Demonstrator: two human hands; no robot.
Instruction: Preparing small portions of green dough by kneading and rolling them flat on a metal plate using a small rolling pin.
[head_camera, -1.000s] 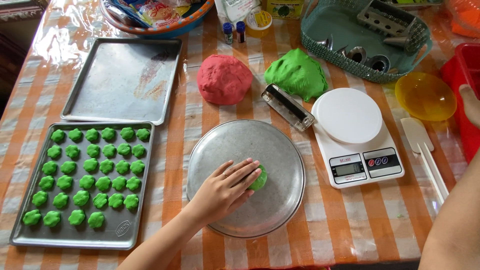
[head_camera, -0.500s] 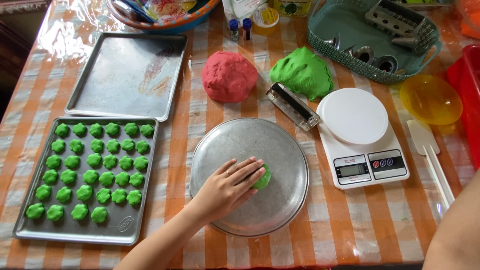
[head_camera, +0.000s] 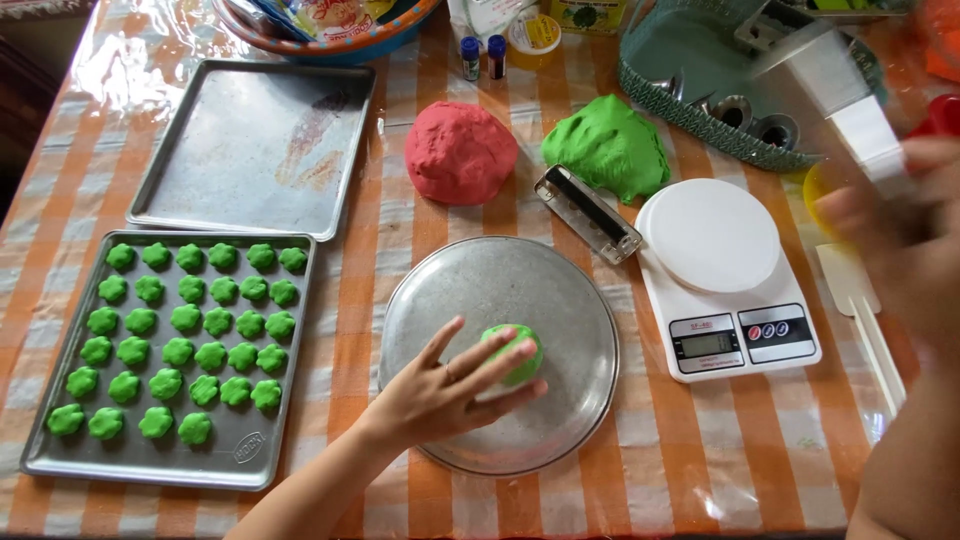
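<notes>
Checked orange-and-white tablecloth under clear plastic. Near left, baking tray filled with rows of small green dough pieces, flower-like in outline, not touching one another. Behind it, a second baking tray, bare metal with faint smears. Centre, round metal pan holding a single green dough ball just right of its middle. Left hand laid flat over the ball's left side, fingers spread and extended, palm down, pressing rather than clenching; nothing enclosed in a fist. Ball under the fingertips, its right half showing past them. Beyond the pan, red dough mound and large green dough mound sitting directly on the cloth, a metal dough press lying slantwise between them and the pan. White digital kitchen scale right of the pan, its round platform bare. Teal basket at far right rear with metal fittings inside. Patterned bowl at top edge, contents unclear. Right hand blurred at the right edge, gripping a white-and-metal tool; exact hold not discernible.
</notes>
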